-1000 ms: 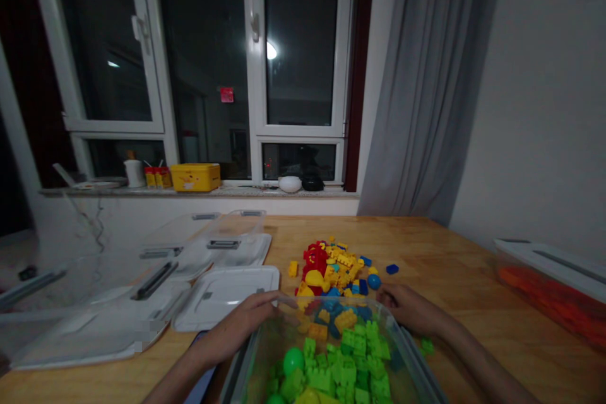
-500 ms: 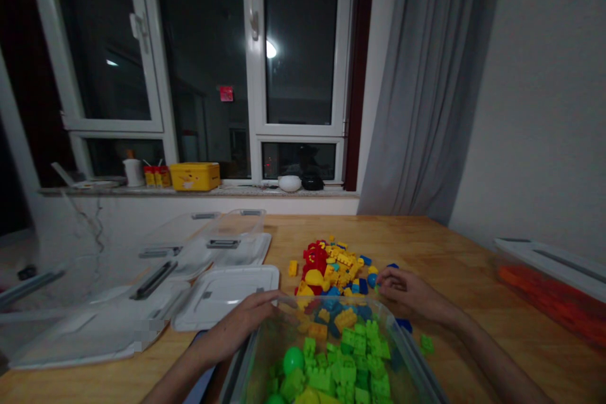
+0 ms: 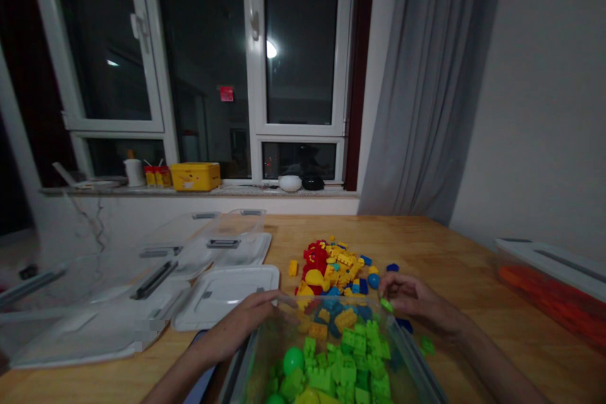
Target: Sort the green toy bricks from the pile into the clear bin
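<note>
A clear plastic bin (image 3: 411, 360) stands in front of me with many green building blocks (image 3: 348, 369) and green balls (image 3: 293, 360) inside. My left hand (image 3: 249, 315) grips its far left corner, fingers bent over the rim. Just beyond the bin's right side, my right hand (image 3: 411, 300) pinches a small green block (image 3: 387, 305) between thumb and fingers. Another green block (image 3: 427, 346) lies on the table below my right wrist. Past the bin spreads a pile of yellow, red and blue blocks (image 3: 343, 262); a blue ball (image 3: 374, 281) sits at its right edge.
White lids (image 3: 231, 284) and clear empty bins (image 3: 156, 281) cover the left of the wooden table (image 3: 402, 233). On the right stands a lidded bin of orange-red pieces (image 3: 549, 290). A yellow box (image 3: 195, 177) sits on the windowsill behind.
My right hand has picked up a small green block from beside the blue ball and drawn slightly back toward the bin. My left hand stays at the bin's corner.
</note>
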`<state>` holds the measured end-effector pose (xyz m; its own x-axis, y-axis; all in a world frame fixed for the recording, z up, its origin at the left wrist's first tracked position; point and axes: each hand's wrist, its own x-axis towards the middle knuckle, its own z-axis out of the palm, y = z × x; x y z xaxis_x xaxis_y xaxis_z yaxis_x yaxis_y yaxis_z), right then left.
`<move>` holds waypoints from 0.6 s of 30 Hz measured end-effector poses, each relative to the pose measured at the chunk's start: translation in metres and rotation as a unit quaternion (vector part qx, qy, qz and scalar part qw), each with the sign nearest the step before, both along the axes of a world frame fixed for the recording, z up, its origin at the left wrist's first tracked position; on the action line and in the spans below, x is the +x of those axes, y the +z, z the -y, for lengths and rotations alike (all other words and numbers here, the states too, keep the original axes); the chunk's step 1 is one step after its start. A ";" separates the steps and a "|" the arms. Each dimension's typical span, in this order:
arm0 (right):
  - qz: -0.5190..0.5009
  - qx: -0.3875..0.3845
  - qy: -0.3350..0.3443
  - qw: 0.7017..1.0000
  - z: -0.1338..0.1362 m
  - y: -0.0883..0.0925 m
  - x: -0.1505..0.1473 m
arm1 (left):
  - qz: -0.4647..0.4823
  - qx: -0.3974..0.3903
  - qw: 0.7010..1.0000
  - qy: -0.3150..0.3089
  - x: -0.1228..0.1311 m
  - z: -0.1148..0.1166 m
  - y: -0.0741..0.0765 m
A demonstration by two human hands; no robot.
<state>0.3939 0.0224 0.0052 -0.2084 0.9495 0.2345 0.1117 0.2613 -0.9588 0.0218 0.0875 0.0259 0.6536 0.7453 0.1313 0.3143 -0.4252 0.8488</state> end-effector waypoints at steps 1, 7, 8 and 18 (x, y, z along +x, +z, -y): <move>-0.006 0.003 0.006 1.000 0.000 0.001 0.000 | 0.001 -0.001 1.000 0.002 0.000 0.000 0.000; 0.006 0.020 -0.068 0.997 -0.011 0.002 0.008 | -0.002 -0.002 1.000 -0.012 0.003 0.003 0.006; 0.041 0.023 -0.089 0.995 -0.015 -0.001 0.010 | -0.003 0.000 1.000 -0.015 0.003 0.004 0.006; 0.358 -0.005 -0.058 0.932 -0.032 -0.043 0.016 | -0.003 0.000 1.000 0.003 0.001 0.002 0.002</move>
